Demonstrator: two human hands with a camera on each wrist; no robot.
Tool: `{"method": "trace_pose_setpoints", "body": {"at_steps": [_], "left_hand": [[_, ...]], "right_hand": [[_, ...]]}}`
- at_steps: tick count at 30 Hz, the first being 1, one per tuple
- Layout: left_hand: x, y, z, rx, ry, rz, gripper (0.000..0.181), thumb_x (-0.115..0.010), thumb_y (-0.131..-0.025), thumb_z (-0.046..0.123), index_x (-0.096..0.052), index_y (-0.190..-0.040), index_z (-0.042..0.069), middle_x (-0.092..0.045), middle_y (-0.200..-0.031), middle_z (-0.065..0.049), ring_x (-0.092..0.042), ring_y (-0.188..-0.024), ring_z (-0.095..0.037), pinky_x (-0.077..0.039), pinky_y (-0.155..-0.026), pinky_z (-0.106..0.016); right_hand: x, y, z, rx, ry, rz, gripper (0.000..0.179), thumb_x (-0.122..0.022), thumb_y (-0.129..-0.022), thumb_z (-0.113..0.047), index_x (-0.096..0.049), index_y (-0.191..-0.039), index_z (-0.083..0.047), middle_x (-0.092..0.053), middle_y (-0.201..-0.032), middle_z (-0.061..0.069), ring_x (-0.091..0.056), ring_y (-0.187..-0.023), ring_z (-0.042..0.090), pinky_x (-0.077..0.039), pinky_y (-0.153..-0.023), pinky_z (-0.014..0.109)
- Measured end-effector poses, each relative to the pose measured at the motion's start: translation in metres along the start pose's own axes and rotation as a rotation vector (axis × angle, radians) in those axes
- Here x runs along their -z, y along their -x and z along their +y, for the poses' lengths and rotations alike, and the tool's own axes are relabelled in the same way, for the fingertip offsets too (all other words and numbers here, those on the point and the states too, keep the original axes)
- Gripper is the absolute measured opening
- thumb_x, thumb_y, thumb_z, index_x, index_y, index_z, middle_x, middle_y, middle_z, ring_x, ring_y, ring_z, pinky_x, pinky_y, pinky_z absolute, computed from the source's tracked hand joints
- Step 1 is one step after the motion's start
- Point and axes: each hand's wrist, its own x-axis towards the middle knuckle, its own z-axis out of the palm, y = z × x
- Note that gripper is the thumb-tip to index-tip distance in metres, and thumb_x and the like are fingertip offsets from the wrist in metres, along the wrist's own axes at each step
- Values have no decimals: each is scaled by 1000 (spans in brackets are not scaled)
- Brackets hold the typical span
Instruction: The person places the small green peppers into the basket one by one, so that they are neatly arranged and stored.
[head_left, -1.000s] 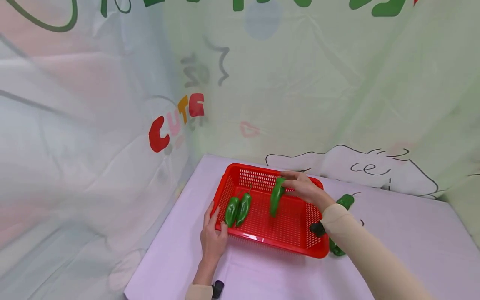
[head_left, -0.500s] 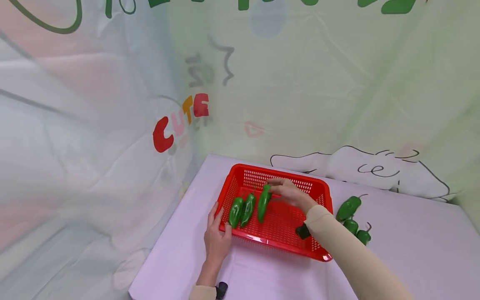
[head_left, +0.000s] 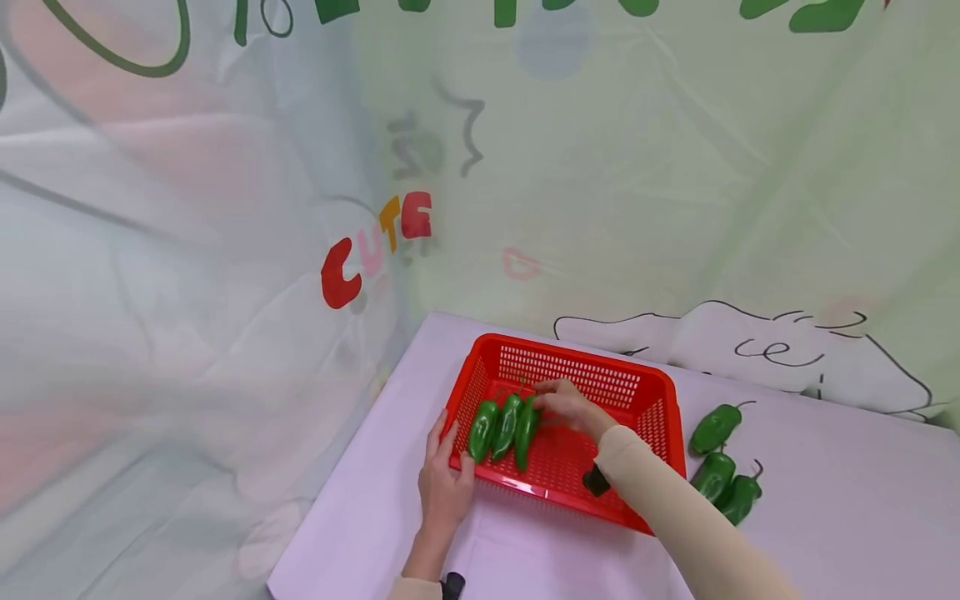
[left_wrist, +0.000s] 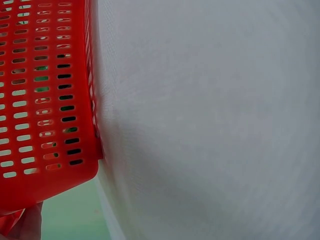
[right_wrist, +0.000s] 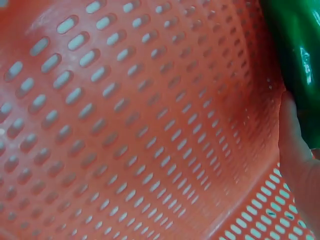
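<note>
A red perforated plastic basket (head_left: 577, 354) stands on the table. My left hand (head_left: 446, 492) grips its near left corner, thumb over the rim and fingers along the outside. Inside, two green peppers, the left one (head_left: 483, 431) and the middle one (head_left: 507, 427), lie side by side at the left end. My right hand (head_left: 570, 407) reaches into the basket and pinches the upper end of a third green pepper (head_left: 527, 435), just right of them. In the right wrist view the thumb presses against this glossy pepper (right_wrist: 300, 65).
Three more green peppers, the farthest (head_left: 716, 428) among them, lie on the pale cloth-covered table (head_left: 840, 483) right of the basket. My right forearm partly covers the nearer ones. Printed curtains (head_left: 600, 208) rise behind and to the left.
My right hand has moved left and down in the basket, bringing its pepper beside the other two. The left hand keeps its grip on the corner. The view has shifted slightly.
</note>
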Motion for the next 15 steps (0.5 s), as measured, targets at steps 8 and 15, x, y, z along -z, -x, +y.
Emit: {"method": "trace_pose_setpoints", "body": {"at_steps": [8,15], "left_hand": [[-3,4,1,-9,-5,11,52,-56,-82,5,-59,-133,-3,-45,-149,-7,-54,-125,-25,-55,-66,-28],[-1,3,-2,-21,-3,22,53,-57,-81,4,-58,-134,-3,-45,-149,-8,-61,-110,-24,-45,-55,-20]], "right_hand": [[-8,-1,11,-28,39,121,52,-56,-87,4,-44,-137,15,-50,-125,28,-62,-84,19,-58,-76,41],[-16,0,7,3,92,163,49,-59,-88,4,-46,-134,16,-50,-125,31,-62,-90,23,-57,-79,47]]}}
